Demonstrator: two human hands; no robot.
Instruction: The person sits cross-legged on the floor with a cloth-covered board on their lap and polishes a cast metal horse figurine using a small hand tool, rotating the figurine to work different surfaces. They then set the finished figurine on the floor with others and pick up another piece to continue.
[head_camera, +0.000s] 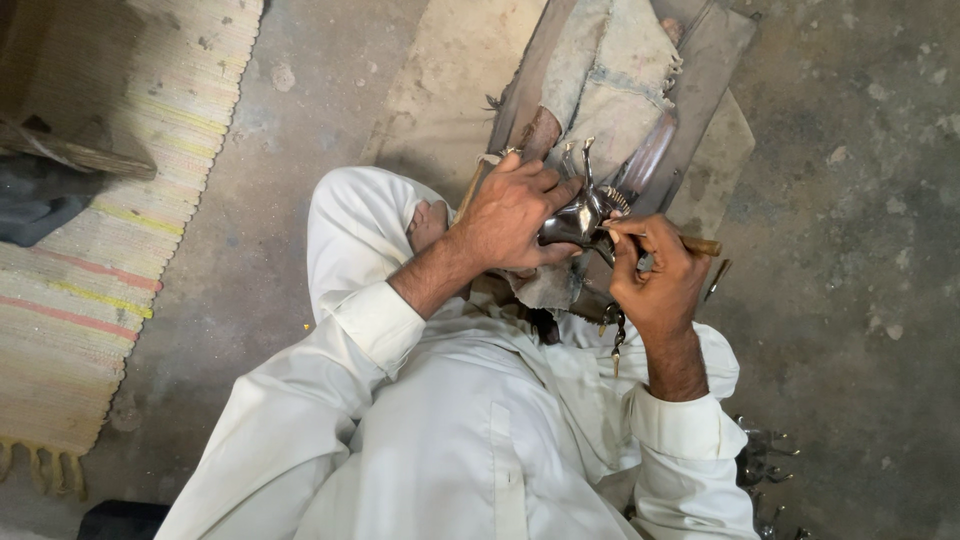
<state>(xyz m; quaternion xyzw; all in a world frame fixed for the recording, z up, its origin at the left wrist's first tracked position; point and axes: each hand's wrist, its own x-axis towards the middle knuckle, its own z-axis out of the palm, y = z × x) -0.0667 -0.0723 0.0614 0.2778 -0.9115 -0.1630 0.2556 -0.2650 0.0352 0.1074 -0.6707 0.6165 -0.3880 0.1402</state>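
The metal figurine (578, 215), a small shiny animal shape with thin horns or legs sticking up, sits clamped in my left hand (515, 215) over the sloping wooden work board (715, 70) in front of my knees. My left fingers are wrapped tight around its body, thumb on the near side. My right hand (655, 280) is closed on a wooden-handled tool (690, 243), fingers pinched together near its working end, the tip touching the figurine by its ridged neck.

I judge the piece to be heavy for its size and quite stiff, being solid polished metal. The smooth body looks slippery, so a full wrap around the thick middle is the place to hold it. The thin prongs at the top look like the weak part, likely to bend or snap if squeezed, so I would keep my fingers off them.

The board leans away from me, covered with a worn, frayed cloth pad (615, 75) that should give some grip and cushioning. Under it lies a flat sheet on a rough grey concrete floor (860, 200). A striped woven rug (110, 230) lies well off to my left. More small metal pieces (765, 460) lie on the floor just beside my right elbow, and a thin metal rod (717, 279) rests near my right hand.
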